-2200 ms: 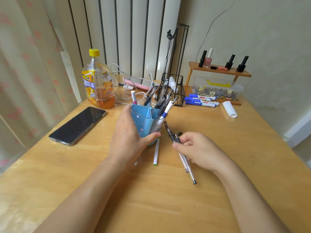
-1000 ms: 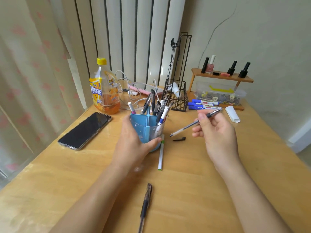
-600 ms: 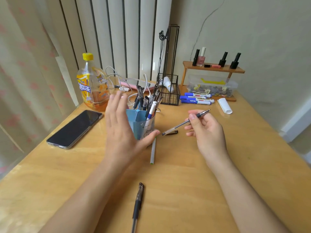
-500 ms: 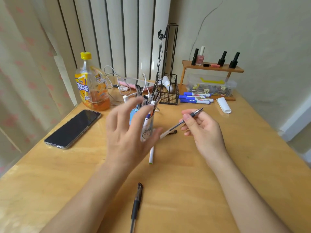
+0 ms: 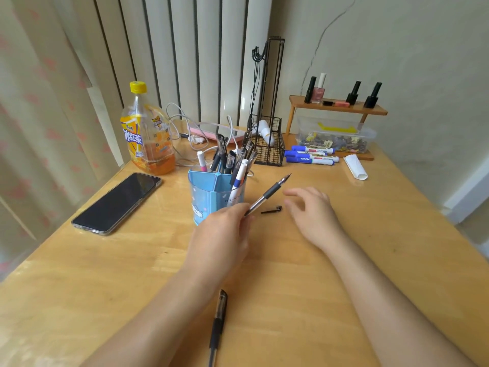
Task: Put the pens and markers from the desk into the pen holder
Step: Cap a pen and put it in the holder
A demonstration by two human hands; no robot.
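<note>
While the left hand [image 5: 225, 234] pinches a clear gel pen [image 5: 268, 194] by its rear end at frame centre — tip angled up-right — the right hand [image 5: 311, 210] hovers open, fingers loosely spread, just beside a loose black pen clip [image 5: 272, 210]. Blue pen holder [image 5: 211, 200] stands behind the left hand, full of pens. Dark capped pen [image 5: 218, 321] lies on the desk [image 5: 105, 274] at lower centre — three blue markers [image 5: 311, 155] upper right.

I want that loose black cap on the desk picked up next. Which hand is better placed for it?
The right hand. It is open and empty, with its fingers right beside the cap. The left hand is busy holding a pen.
</note>
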